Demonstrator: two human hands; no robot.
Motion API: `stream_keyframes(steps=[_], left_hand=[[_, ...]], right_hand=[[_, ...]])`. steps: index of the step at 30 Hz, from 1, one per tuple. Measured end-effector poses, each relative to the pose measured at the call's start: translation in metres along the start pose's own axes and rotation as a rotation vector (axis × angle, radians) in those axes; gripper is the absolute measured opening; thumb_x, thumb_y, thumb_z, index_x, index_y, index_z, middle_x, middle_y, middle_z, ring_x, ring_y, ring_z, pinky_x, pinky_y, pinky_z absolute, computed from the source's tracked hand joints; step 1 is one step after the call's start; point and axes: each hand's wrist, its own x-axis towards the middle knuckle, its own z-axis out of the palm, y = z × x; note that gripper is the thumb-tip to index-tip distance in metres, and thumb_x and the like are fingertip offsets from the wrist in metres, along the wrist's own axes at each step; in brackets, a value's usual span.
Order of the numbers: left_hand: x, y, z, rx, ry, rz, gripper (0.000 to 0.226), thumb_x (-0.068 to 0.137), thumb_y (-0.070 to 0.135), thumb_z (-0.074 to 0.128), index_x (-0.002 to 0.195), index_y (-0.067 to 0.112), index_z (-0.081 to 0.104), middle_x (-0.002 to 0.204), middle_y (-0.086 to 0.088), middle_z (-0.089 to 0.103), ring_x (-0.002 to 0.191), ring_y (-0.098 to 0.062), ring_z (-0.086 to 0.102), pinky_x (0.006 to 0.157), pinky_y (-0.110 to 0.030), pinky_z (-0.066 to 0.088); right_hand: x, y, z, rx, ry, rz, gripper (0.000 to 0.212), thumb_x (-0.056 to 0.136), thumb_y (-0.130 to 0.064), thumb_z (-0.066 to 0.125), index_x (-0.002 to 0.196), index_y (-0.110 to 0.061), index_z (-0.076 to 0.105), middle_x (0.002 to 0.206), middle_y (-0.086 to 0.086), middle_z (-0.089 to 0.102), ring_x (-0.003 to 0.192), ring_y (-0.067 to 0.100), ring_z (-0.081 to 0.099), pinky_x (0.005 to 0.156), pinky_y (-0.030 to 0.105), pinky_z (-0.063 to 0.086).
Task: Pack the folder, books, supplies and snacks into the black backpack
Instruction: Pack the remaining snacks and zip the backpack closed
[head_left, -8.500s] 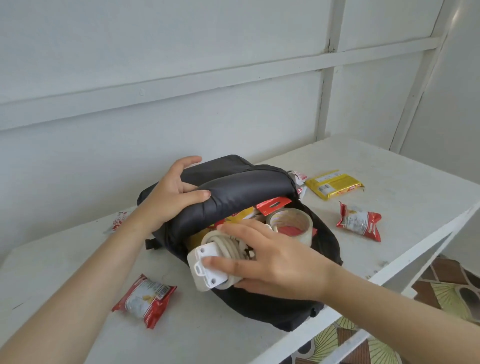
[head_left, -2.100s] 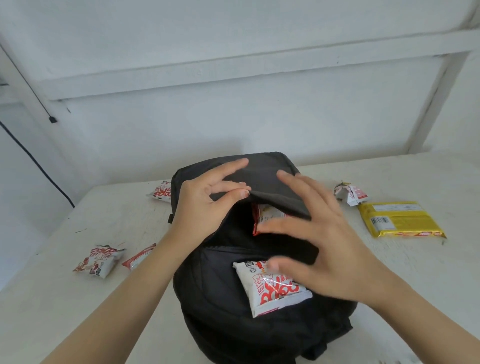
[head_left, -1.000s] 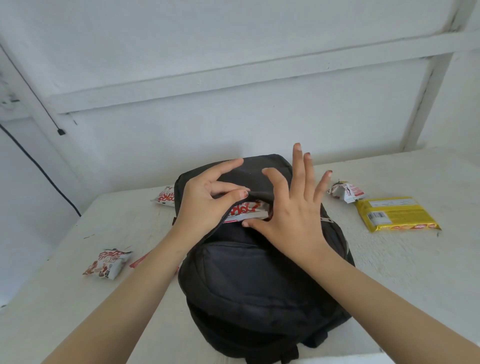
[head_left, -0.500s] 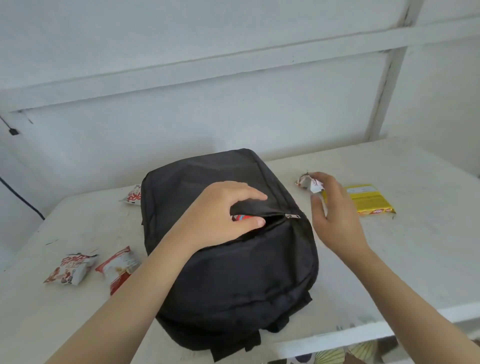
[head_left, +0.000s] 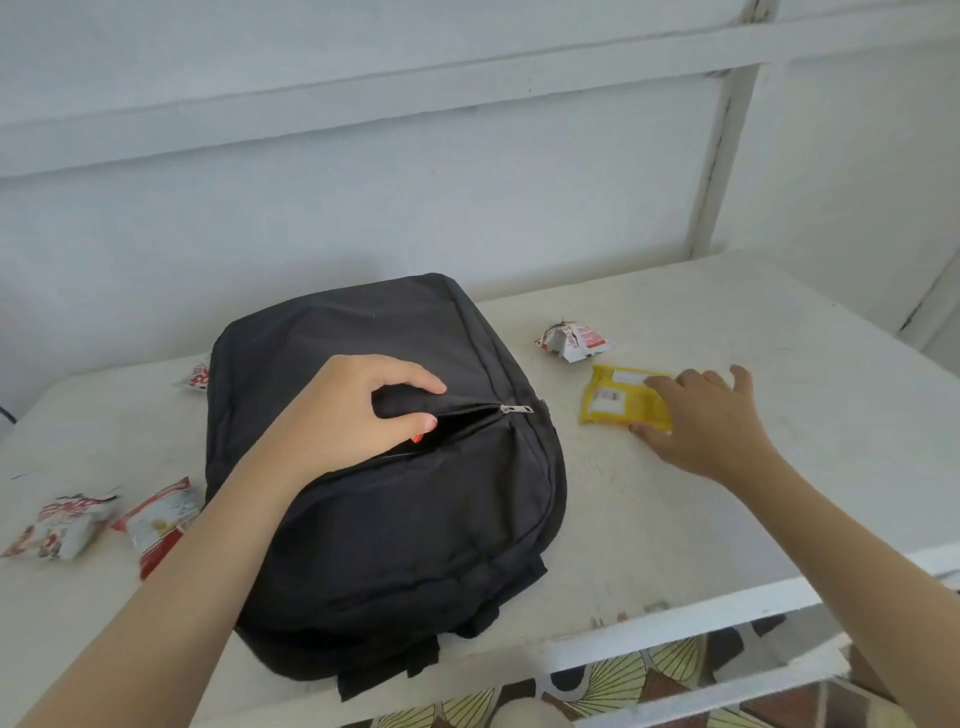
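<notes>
The black backpack (head_left: 395, 519) lies flat on the white table (head_left: 727, 530). Its front pocket zipper (head_left: 514, 409) is partly open, and a bit of red shows inside the gap. My left hand (head_left: 343, 415) pinches the pocket's upper flap between thumb and curled fingers, holding the gap apart. My right hand (head_left: 706, 415) rests with spread fingers on a flat yellow snack packet (head_left: 613, 400) to the right of the backpack, its thumb at the packet's near edge. A crumpled white-and-red snack packet (head_left: 574, 340) lies just beyond the yellow one.
Two red-and-white snack packets (head_left: 62, 525) (head_left: 161, 519) lie left of the backpack, and another (head_left: 197, 376) peeks out behind its left side. The table's front edge runs close below the backpack, with patterned floor beneath. A white wall stands behind.
My right hand has moved from beside the crumpled white-and-red packet down onto the yellow packet. My left hand keeps its hold on the pocket flap.
</notes>
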Motion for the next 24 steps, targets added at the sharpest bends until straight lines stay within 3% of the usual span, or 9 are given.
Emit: stream_keyframes(steps=[3, 6, 8, 11, 14, 17, 20, 22, 24], left_hand=[[-0.004, -0.001, -0.002, -0.012, 0.044, -0.004, 0.032, 0.073, 0.020, 0.078, 0.094, 0.041, 0.069, 0.101, 0.034, 0.058, 0.100, 0.025, 0.046, 0.082, 0.007, 0.028], [-0.009, -0.002, -0.006, -0.024, 0.086, -0.011, 0.032, 0.073, 0.018, 0.077, 0.093, 0.042, 0.069, 0.102, 0.033, 0.059, 0.102, 0.026, 0.045, 0.085, 0.008, 0.027], [-0.014, -0.003, -0.007, -0.041, 0.113, -0.018, 0.033, 0.073, 0.016, 0.077, 0.092, 0.041, 0.069, 0.097, 0.038, 0.061, 0.107, 0.023, 0.046, 0.088, 0.007, 0.026], [-0.020, -0.005, -0.010, -0.053, 0.147, -0.030, 0.033, 0.072, 0.013, 0.078, 0.092, 0.038, 0.070, 0.097, 0.046, 0.057, 0.108, 0.021, 0.047, 0.091, 0.006, 0.026], [-0.024, -0.007, -0.016, -0.066, 0.145, -0.058, 0.032, 0.071, 0.012, 0.079, 0.091, 0.035, 0.071, 0.103, 0.042, 0.056, 0.109, 0.020, 0.048, 0.090, 0.006, 0.026], [-0.026, -0.010, -0.022, -0.117, 0.112, -0.067, 0.028, 0.071, 0.010, 0.078, 0.088, 0.031, 0.073, 0.103, 0.035, 0.061, 0.108, 0.017, 0.050, 0.092, 0.003, 0.029], [-0.023, -0.011, -0.027, -0.199, 0.123, -0.095, 0.019, 0.075, 0.009, 0.075, 0.084, 0.025, 0.076, 0.096, 0.020, 0.070, 0.104, 0.009, 0.058, 0.095, -0.013, 0.039], [-0.019, -0.012, -0.028, -0.230, 0.165, -0.096, 0.016, 0.077, 0.009, 0.073, 0.084, 0.023, 0.076, 0.093, 0.016, 0.072, 0.100, 0.005, 0.062, 0.093, -0.019, 0.044], [-0.014, -0.012, -0.028, -0.242, 0.217, -0.092, 0.016, 0.079, 0.010, 0.071, 0.084, 0.024, 0.075, 0.090, 0.019, 0.071, 0.094, 0.004, 0.064, 0.088, -0.016, 0.047]], right_hand=[[0.000, 0.009, -0.011, 0.150, -0.146, -0.021, 0.070, 0.074, -0.070, 0.055, 0.134, -0.037, 0.044, 0.128, 0.001, 0.050, 0.125, 0.022, 0.040, 0.106, 0.043, 0.019], [-0.001, 0.020, -0.012, 0.292, -0.377, -0.011, 0.103, 0.048, -0.088, 0.045, 0.139, -0.044, 0.030, 0.140, -0.002, 0.042, 0.135, 0.020, 0.030, 0.109, 0.057, 0.004], [-0.006, 0.018, -0.008, 0.310, -0.351, -0.056, 0.114, 0.040, -0.094, 0.036, 0.142, -0.043, 0.027, 0.142, -0.008, 0.043, 0.136, 0.016, 0.030, 0.108, 0.062, -0.005], [-0.016, 0.008, -0.003, 0.256, -0.252, -0.115, 0.100, 0.055, -0.087, 0.049, 0.142, -0.041, 0.030, 0.140, -0.008, 0.045, 0.135, 0.017, 0.032, 0.108, 0.061, -0.008], [-0.020, 0.000, 0.001, 0.311, -0.100, -0.056, 0.085, 0.058, -0.077, 0.053, 0.132, -0.036, 0.048, 0.126, -0.003, 0.058, 0.119, 0.023, 0.049, 0.109, 0.051, 0.021], [-0.023, -0.013, -0.012, 0.611, 0.129, 0.102, 0.060, 0.069, -0.053, 0.071, 0.121, -0.027, 0.058, 0.106, 0.001, 0.068, 0.095, 0.023, 0.062, 0.084, 0.037, 0.045], [-0.030, -0.034, -0.034, 1.099, 0.152, 0.153, 0.048, 0.073, -0.032, 0.079, 0.114, -0.022, 0.057, 0.090, -0.005, 0.064, 0.070, -0.003, 0.061, 0.063, 0.022, 0.050], [-0.037, -0.048, -0.047, 1.285, 0.169, 0.039, 0.047, 0.068, -0.037, 0.078, 0.108, -0.023, 0.057, 0.097, -0.004, 0.062, 0.080, -0.004, 0.058, 0.065, 0.011, 0.046], [-0.049, -0.062, -0.063, 1.291, 0.173, -0.151, 0.048, 0.066, -0.044, 0.071, 0.107, -0.023, 0.057, 0.102, -0.008, 0.062, 0.096, 0.007, 0.057, 0.076, 0.011, 0.041]])
